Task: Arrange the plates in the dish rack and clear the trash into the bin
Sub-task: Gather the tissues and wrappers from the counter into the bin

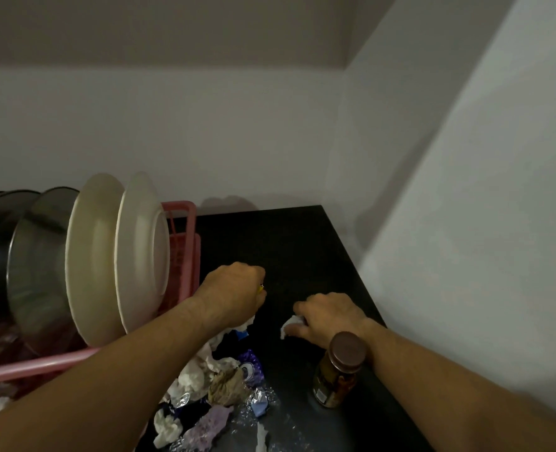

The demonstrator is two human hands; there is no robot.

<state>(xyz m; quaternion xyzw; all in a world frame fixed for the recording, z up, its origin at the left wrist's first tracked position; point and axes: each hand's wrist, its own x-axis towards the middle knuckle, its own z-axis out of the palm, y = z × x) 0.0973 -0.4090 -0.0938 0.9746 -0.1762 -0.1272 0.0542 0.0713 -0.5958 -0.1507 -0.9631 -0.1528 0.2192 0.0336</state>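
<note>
Though apart, both hands (234,288) (330,316) around scraps (290,325)

1. The dish rack (185,252) is pink plastic and sits at the left of the dark counter.
2. Two cream plates (95,256) stand on edge at the rack's right end. They are close together, tilted, with their undersides facing right.
3. Steel dishes (38,265) stand on edge in the rack, left of the cream plates.
4. The trash pile (218,383) is crumpled white tissues, shiny foil, purple wrappers and brown paper, heaped on the counter near the rack's near right corner.
5. A white tissue wad (289,324) lies apart, right of the pile, under the right hand's (330,316) curled fingers.
</note>
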